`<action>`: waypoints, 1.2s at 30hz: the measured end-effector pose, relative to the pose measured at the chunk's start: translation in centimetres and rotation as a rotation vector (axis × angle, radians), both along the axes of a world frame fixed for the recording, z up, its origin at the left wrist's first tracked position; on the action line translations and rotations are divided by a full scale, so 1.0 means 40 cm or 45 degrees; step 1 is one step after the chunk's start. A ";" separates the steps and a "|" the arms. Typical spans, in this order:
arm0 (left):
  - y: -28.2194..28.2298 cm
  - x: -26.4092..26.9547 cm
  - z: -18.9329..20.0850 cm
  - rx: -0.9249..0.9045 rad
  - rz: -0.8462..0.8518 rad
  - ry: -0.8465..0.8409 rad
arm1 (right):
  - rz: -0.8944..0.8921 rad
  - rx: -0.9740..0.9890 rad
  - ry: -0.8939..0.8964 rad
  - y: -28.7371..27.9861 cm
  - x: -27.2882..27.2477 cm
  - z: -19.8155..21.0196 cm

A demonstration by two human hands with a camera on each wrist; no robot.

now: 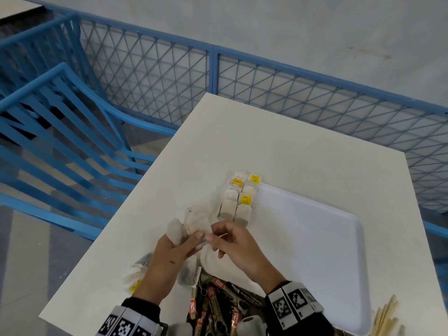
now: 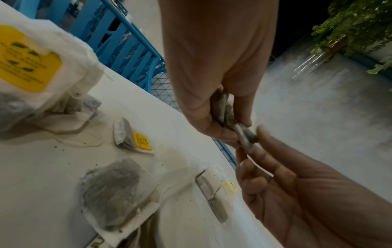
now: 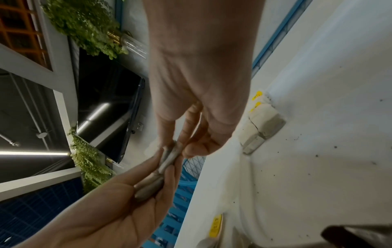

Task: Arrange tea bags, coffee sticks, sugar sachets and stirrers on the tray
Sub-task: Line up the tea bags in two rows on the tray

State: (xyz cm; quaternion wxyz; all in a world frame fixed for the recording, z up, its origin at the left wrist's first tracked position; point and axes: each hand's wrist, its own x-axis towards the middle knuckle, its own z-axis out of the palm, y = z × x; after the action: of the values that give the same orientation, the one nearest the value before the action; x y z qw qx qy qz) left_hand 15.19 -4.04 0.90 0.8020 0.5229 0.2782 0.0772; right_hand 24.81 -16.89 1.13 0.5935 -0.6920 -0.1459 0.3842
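The coffee sticks (image 1: 218,304) lie nearest, a dark heap at the near edge of the worktop (image 1: 303,151), with stirrers (image 1: 388,316) at the near right corner beside the tray (image 1: 339,238). Above them both hands meet over the worktop, just left of the tray. The left hand (image 1: 169,258) has its grip curled round a small bunch of tea bags (image 1: 194,221); the right hand (image 1: 237,248) pinches the end of the same bunch between thumb and fingertips, grip narrow. These bags look light, soft and limp, thin paper that could tear or spill grains; specks already dot the tray. I judge it best to hold them flat by the paper edge or the yellow tag, gently, not by the string. Six bags (image 1: 240,197) already sit in two rows at the tray's far left corner; loose bags (image 1: 186,272) wait by the left wrist.
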 end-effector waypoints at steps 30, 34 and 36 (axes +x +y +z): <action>0.053 -0.042 -0.021 0.000 0.183 -0.039 | -0.642 -0.270 0.197 0.000 0.046 -0.118; 0.050 -0.038 -0.028 0.042 0.161 0.009 | -0.591 -0.407 0.122 0.024 0.049 -0.132; 0.048 -0.038 -0.029 0.064 0.149 0.032 | -0.584 -0.469 0.077 0.030 0.050 -0.141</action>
State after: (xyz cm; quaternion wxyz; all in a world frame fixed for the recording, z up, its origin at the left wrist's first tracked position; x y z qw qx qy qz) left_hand 13.69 -2.13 -0.24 0.7791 0.5268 0.3162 0.1245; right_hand 26.81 -15.67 -4.50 0.5332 -0.7912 0.1043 0.2806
